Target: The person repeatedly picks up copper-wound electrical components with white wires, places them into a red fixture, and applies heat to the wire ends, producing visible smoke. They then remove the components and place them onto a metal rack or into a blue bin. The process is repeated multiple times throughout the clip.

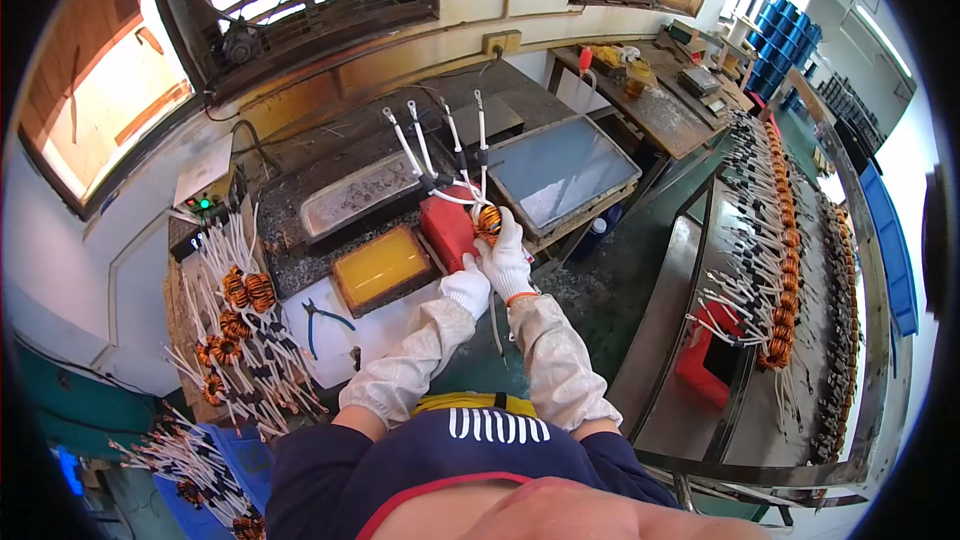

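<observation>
My right hand [507,255], in a white glove, is closed around a copper-wound ring coil [488,224]. White sleeved leads [481,125] with metal ring terminals and black sleeves rise from the coil, fanned upward and to the left. Just left of the coil is a red block-like piece [447,228], its lower end close to my gloves. My left hand [467,288], gloved too, is closed against the lower end of the red piece, touching my right hand; what its fingers grip is hidden. A thin cord [497,325] hangs below the hands.
An amber-filled tray [382,268], a metal pot with a silvery surface [360,198] and a basin of grey-blue liquid [565,172] surround the hands. Blue-handled pliers [325,320] lie left, beside piled coils [225,345]. Racked coils [780,240] line the right.
</observation>
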A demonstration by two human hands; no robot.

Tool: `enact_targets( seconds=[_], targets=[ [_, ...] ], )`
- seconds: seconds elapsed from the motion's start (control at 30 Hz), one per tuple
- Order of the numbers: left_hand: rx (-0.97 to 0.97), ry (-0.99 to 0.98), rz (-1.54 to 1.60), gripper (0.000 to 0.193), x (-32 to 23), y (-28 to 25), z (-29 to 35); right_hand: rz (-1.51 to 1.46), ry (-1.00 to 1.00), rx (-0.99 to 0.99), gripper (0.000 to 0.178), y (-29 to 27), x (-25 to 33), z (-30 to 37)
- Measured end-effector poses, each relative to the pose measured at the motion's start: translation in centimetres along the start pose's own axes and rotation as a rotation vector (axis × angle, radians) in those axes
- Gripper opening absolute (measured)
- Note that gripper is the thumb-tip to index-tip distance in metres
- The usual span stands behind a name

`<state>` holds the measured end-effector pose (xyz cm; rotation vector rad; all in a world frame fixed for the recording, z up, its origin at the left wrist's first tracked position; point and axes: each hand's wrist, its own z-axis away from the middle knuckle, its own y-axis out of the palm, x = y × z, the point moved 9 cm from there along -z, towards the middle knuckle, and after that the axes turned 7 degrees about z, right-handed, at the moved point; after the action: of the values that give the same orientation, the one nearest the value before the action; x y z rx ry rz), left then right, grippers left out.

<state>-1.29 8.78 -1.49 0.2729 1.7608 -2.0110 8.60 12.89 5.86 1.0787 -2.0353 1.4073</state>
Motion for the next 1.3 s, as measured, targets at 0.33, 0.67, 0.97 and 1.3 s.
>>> enact_targets(
  seconds=[0.33, 0.67, 0.97, 1.3],
  targets=[
    [-0.037, 0.040, -0.025, 0.058, -0.7, -1.0, 0.9, 0.041, -0.028, -0.032, 0.080, -0.3, 0.3, 0.2],
    [-0.026, 0.016, -0.003, 0.061, -0.3, -0.7, 0.6, 0.025, -0.016, -0.017, 0.080, -0.2, 0.3, 0.2],
    [-0.019, 0.034, -0.047, 0.065, -0.9, -1.0, 1.2, 0.016, -0.039, -0.041, 0.081, 0.0, -0.2, 0.2],
    [-0.047, 0.061, -0.045, 0.070, -0.1, -0.2, 0.5, 0.025, -0.024, -0.025, 0.080, -0.2, 0.5, 0.5]
  ],
)
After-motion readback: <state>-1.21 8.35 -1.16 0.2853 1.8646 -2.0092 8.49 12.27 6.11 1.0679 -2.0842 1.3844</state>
